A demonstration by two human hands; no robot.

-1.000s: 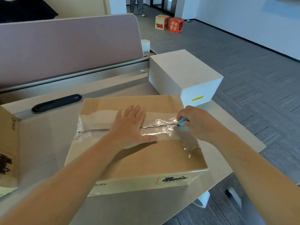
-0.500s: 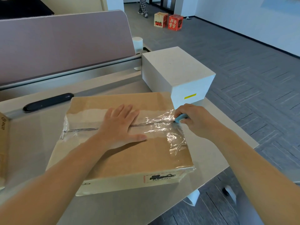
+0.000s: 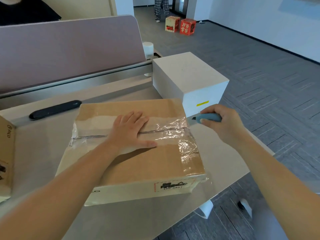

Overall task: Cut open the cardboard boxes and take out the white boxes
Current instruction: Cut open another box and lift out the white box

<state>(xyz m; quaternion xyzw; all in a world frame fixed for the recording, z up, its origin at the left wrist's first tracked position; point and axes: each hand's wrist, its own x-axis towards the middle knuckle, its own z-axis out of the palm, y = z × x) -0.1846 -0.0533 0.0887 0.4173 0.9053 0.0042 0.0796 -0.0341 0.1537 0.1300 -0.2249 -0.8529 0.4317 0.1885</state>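
- Head view: left hand (image 3: pixel 129 131) lies flat, fingers straight, pressing the taped cardboard box (image 3: pixel 131 151) on the desk (image 3: pixel 43 144).
- Right hand (image 3: pixel 223 122) grips a blue box cutter (image 3: pixel 206 118) — blade tip at the box's right edge.
- White box (image 3: pixel 188 78) stands just beyond that fist.

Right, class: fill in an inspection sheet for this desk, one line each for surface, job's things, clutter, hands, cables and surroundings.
Surface: grey desk with a mauve divider panel along its far edge.
Job's things: taped cardboard box lying flat, flaps closed; white box standing beyond it; blue box cutter.
Clutter: black oblong item near the divider; part of another cardboard box at the left edge.
Hands: left hand pressed flat on the box's taped seam; right hand gripping the cutter at the box's right edge.
Cables: nothing seen.
Surroundings: grey carpet, two printed boxes on the floor, a person's legs beyond.
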